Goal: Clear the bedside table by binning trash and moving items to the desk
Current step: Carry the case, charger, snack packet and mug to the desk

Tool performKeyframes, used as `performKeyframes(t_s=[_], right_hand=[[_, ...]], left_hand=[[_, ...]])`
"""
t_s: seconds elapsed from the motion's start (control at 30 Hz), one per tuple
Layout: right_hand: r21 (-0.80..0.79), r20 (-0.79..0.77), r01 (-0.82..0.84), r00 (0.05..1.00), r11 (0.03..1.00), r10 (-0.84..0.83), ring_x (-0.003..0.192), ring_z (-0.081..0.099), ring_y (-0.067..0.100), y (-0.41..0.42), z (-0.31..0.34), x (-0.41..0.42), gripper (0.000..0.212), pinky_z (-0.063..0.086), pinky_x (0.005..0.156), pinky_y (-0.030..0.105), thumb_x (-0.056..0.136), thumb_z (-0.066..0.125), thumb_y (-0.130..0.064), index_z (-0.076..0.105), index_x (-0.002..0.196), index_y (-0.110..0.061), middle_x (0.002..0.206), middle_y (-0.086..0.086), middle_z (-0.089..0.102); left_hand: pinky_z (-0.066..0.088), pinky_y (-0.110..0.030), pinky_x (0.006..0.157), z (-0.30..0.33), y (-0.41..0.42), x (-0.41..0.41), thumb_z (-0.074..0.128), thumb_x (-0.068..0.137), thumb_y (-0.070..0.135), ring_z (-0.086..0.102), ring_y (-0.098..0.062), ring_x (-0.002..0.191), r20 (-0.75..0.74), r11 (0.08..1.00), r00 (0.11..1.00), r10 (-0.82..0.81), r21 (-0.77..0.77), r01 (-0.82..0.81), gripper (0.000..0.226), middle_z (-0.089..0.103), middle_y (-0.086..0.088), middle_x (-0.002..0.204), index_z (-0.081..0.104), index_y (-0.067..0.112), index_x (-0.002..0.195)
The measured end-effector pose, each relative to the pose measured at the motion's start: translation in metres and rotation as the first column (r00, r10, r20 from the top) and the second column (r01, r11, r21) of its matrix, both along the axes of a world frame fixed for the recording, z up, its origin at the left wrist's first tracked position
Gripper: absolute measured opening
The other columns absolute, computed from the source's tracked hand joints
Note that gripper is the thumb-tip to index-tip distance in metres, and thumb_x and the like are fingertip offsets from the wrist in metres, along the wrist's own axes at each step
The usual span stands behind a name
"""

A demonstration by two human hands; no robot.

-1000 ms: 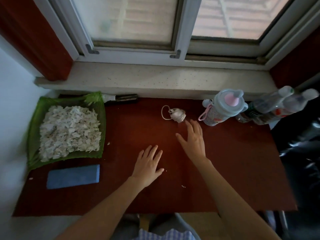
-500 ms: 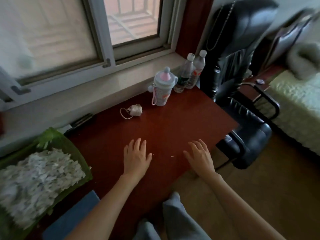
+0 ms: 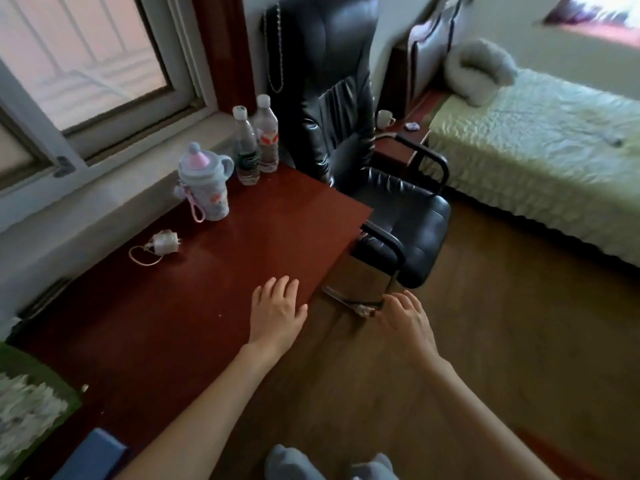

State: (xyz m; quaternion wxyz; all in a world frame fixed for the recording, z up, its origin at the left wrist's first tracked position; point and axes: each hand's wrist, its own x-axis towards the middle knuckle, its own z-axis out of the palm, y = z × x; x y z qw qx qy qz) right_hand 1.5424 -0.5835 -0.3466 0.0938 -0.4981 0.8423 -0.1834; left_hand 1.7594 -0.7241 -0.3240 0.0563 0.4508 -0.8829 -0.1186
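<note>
Desk (image 3: pixel 214 306) carrying two bottles (image 3: pixel 256 147), labels unreadable, at twelve o'clock; green tray (image 3: pixel 52 386) holding white scraps at eight. Left hand (image 3: pixel 277 313), right hand (image 3: pixel 405 323) hovering, fingers spread, gripping nothing.

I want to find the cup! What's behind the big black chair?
Behind the black chair a white cup and a small object sit on the bedside table. The chair's back hides the table's left part.
</note>
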Motion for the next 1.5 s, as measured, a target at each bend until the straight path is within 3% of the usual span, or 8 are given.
performKeyframes(t_s=[0.13,0.47,0.57,0.7,0.97,1.13,1.27,1.5], right_hand=[[-0.063,-0.023,0.073,0.997,0.995,-0.075,0.124,0.050,0.036,0.059,0.004,-0.057,0.036,0.045,0.102,0.047,0.087,0.066,-0.029,0.063,0.115,-0.007,0.117,0.011,0.066],[-0.022,-0.026,0.324,0.946,0.946,-0.324,0.139,0.034,0.029,0.206,0.018,-0.201,0.042,0.038,0.110,0.044,0.093,0.055,-0.035,0.056,0.128,-0.010,0.134,0.008,0.057],[-0.053,-0.043,0.396,0.916,0.917,-0.398,0.135,0.040,0.030,0.222,0.024,-0.239,0.047,0.038,0.110,0.043,0.092,0.050,-0.040,0.058,0.125,-0.008,0.129,0.011,0.060],[-0.101,-0.009,0.459,0.887,0.882,-0.463,0.136,0.038,0.031,0.219,0.028,-0.281,0.044,0.034,0.112,0.043,0.090,0.062,-0.030,0.057,0.126,-0.006,0.129,0.012,0.059],[-0.137,0.011,0.533,0.844,0.835,-0.537,0.140,0.032,0.028,0.161,0.035,-0.384,0.046,0.034,0.112,0.044,0.091,0.059,-0.033,0.053,0.130,-0.009,0.135,0.010,0.054],[-0.124,-0.053,0.565,0.817,0.815,-0.574,0.137,0.037,0.030,0.120,0.051,-0.455,0.045,0.036,0.111,0.047,0.089,0.062,-0.031,0.056,0.127,-0.007,0.133,0.013,0.057],[-0.094,-0.048,0.597,0.797,0.797,-0.602,0.141,0.030,0.026,0.097,0.056,-0.504,0.046,0.029,0.115,0.040,0.092,0.058,-0.033,0.053,0.131,-0.009,0.138,0.011,0.052],[-0.036,-0.011,0.616,0.787,0.787,-0.617,0.141,0.029,0.026,0.073,0.044,-0.600,0.047,0.027,0.115,0.040,0.093,0.055,-0.035,0.051,0.133,-0.010,0.140,0.010,0.050]], left_hand=[[0.025,-0.043,0.113,0.008,0.034,-0.077,0.047,0.092,0.041,0.031,-0.026,0.138,0.011,0.993,0.993,-0.117,-0.011,0.117,0.055,0.042,-0.007,0.146,0.040,0.015,0.140],[0.023,-0.042,0.114,0.020,0.131,-0.256,0.047,0.092,0.043,0.028,-0.025,0.139,0.017,0.957,0.957,-0.291,0.002,0.291,0.057,0.038,-0.007,0.148,0.038,0.017,0.141],[0.021,-0.041,0.114,0.024,0.141,-0.300,0.046,0.092,0.044,0.026,-0.024,0.140,0.029,0.944,0.944,-0.330,0.007,0.330,0.057,0.036,-0.006,0.149,0.036,0.018,0.142],[0.020,-0.042,0.114,0.031,0.132,-0.353,0.046,0.092,0.044,0.027,-0.027,0.140,0.054,0.924,0.923,-0.381,-0.008,0.382,0.058,0.036,-0.008,0.149,0.036,0.016,0.142],[0.022,-0.044,0.114,0.040,0.064,-0.482,0.045,0.092,0.046,0.028,-0.028,0.139,0.039,0.888,0.891,-0.451,-0.082,0.453,0.059,0.036,-0.008,0.149,0.035,0.016,0.142],[0.020,-0.043,0.115,0.048,0.020,-0.568,0.043,0.093,0.047,0.025,-0.027,0.140,0.019,0.864,0.866,-0.500,-0.062,0.500,0.061,0.032,-0.008,0.151,0.032,0.017,0.144],[0.021,-0.044,0.115,0.048,-0.007,-0.629,0.044,0.092,0.048,0.026,-0.026,0.139,0.015,0.846,0.847,-0.531,-0.048,0.531,0.060,0.034,-0.006,0.150,0.033,0.017,0.143],[0.021,-0.045,0.114,0.029,-0.030,-0.729,0.044,0.093,0.047,0.025,-0.027,0.140,0.063,0.831,0.829,-0.556,0.014,0.556,0.061,0.032,-0.008,0.151,0.032,0.017,0.144]])
